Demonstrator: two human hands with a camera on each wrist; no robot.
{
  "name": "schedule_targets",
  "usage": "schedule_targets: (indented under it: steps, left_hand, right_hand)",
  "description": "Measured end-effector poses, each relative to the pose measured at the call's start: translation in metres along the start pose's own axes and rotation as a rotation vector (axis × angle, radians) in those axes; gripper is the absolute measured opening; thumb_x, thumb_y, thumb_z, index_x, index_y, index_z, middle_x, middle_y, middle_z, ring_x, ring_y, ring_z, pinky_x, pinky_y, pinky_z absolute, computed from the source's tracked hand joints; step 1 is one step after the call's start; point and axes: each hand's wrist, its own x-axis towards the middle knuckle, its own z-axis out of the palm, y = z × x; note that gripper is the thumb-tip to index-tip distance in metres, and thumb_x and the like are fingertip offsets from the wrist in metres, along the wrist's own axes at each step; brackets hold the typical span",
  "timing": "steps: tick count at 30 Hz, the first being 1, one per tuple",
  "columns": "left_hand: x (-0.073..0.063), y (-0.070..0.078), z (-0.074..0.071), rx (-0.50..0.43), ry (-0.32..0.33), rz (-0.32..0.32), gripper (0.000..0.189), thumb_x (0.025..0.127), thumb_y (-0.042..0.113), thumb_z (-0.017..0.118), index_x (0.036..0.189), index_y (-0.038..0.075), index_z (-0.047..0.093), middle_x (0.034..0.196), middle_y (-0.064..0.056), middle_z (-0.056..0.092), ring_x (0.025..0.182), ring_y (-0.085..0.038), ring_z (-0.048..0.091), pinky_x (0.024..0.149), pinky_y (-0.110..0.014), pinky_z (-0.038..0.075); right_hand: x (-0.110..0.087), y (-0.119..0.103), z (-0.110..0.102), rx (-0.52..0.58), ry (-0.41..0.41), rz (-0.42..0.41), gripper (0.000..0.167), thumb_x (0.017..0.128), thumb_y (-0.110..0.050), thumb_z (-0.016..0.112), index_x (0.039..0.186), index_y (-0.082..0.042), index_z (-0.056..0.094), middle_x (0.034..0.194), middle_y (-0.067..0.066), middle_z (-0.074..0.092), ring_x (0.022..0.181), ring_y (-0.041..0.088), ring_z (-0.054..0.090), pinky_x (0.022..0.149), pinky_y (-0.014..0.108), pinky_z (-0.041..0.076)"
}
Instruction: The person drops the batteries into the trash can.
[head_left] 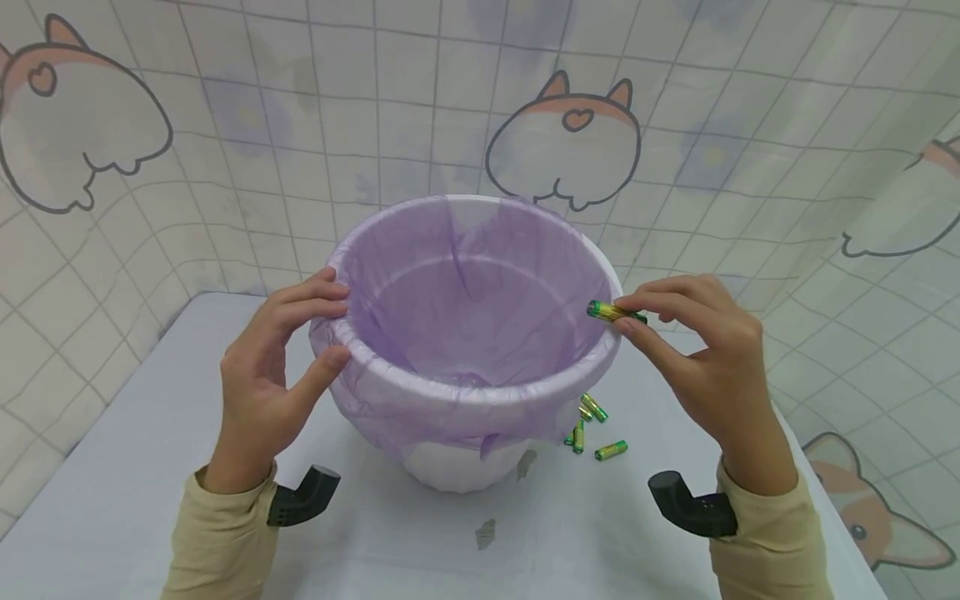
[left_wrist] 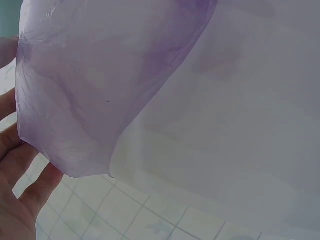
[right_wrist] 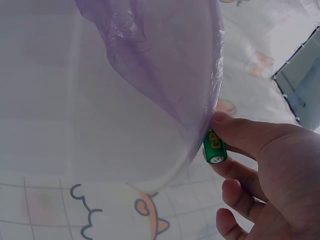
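Note:
A white bin lined with a purple plastic bag stands upright in the head view, the bag folded over its rim. My left hand rests on the left of the rim, fingertips and thumb spread against the bag; the left wrist view shows its fingers beside the bag. Between thumb and fingers, my right hand pinches a green and yellow battery at the rim's right side, one end over the opening. The right wrist view shows the battery's other end, close against the bag.
Several green and yellow batteries lie on the white table right of the bin, some partly hidden behind it. Two small grey patches show on the tabletop. A tile-patterned cloth with cartoon dogs surrounds the table.

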Motion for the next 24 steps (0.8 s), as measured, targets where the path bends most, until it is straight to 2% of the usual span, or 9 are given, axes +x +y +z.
schedule_targets:
  steps: [7,14,24]
  left_hand:
    - [0.000,-0.001,0.000,-0.003,-0.005,0.000,0.033,0.084,0.004,0.072,0.101,-0.021,0.058,0.116,-0.015,0.066,0.127,-0.033,0.054,0.115,-0.040,0.040]
    - [0.000,-0.001,0.000,0.005,-0.005,0.003,0.034,0.084,0.005,0.072,0.101,-0.021,0.058,0.115,-0.015,0.066,0.127,-0.033,0.055,0.115,-0.040,0.041]
    - [0.000,-0.001,-0.001,0.001,-0.006,0.002,0.034,0.084,0.005,0.072,0.101,-0.021,0.058,0.115,-0.015,0.066,0.127,-0.033,0.054,0.115,-0.040,0.040]
  right_hand:
    - [0.004,0.000,0.001,-0.007,-0.028,-0.007,0.024,0.070,0.004,0.079,0.092,-0.004,0.076,0.090,0.010,0.071,0.091,0.007,0.055,0.073,0.015,0.042]
    - [0.012,-0.004,0.002,-0.042,-0.064,-0.008,0.027,0.069,0.005,0.080,0.094,-0.004,0.076,0.092,0.009,0.072,0.091,0.008,0.054,0.075,0.012,0.043]
    - [0.022,-0.005,0.008,-0.033,-0.096,-0.038,0.024,0.071,0.003,0.081,0.093,-0.003,0.075,0.091,0.008,0.072,0.088,0.009,0.053,0.075,0.013,0.044]
